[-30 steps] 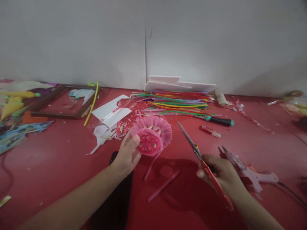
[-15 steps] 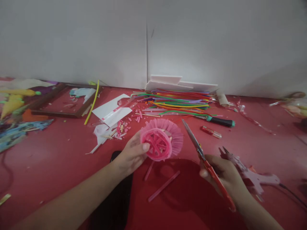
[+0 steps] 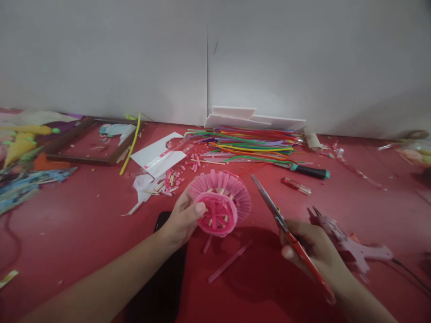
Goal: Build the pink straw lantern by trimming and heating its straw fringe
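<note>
My left hand (image 3: 183, 217) grips a round pink craft piece (image 3: 219, 214) by its left side, thumb on the front. The piece has a fuzzy ring with crossed pink strips inside and a pleated fringe behind it; pale sticks show between them. My right hand (image 3: 308, 246) is closed around scissors (image 3: 292, 237) with red handles. Their blades look closed and point up and left, apart from the pink piece. Below lies a pink strip (image 3: 230, 261) on the red table (image 3: 256, 291), and a shorter pink strip (image 3: 208, 243) is partly behind the piece.
A black phone (image 3: 161, 287) lies under my left forearm. Colourful pipe cleaners (image 3: 252, 143) are heaped at the back. To the right are a black-handled tool (image 3: 310, 171), a small red tool (image 3: 296, 185) and a glue gun (image 3: 357, 249). A brown frame (image 3: 81, 159) lies left, near white card (image 3: 158, 154).
The pink piece has shifted slightly down and left and tilted, so more of the fringe's top and the sticks shows. The scissors have moved only a little.
</note>
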A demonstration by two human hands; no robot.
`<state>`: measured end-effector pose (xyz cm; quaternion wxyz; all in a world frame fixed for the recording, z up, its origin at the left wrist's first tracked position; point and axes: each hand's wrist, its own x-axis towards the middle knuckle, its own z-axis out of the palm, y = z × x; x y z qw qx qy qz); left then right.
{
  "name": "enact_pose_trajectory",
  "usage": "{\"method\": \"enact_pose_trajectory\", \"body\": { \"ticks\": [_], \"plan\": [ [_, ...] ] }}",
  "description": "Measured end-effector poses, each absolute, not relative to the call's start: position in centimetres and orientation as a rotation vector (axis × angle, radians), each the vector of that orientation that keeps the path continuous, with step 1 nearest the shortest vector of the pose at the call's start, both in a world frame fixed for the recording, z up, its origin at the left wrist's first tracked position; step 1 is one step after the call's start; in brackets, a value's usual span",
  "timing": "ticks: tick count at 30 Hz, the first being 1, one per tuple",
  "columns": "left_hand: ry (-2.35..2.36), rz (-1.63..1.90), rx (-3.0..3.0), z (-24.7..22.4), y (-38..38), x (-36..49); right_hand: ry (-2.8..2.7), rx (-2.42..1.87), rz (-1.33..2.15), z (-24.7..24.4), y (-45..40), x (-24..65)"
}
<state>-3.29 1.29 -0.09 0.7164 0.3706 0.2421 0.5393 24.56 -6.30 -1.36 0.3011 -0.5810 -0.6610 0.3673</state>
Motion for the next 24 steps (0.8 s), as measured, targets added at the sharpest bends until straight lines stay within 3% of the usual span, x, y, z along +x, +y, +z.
{"method": "enact_pose_trajectory", "body": {
  "ticks": [13, 24],
  "plan": [
    [0.61, 1.205, 0.759, -0.6, 1.3, -3.5, -1.762, -1.548, 0.97, -2.5, -6.6, 25.0],
    [0.697, 1.188, 0.8, -0.7, 1.3, -3.7, -1.818, -1.626, 1.011, 0.3, -5.6, 24.0]
  ]
}}
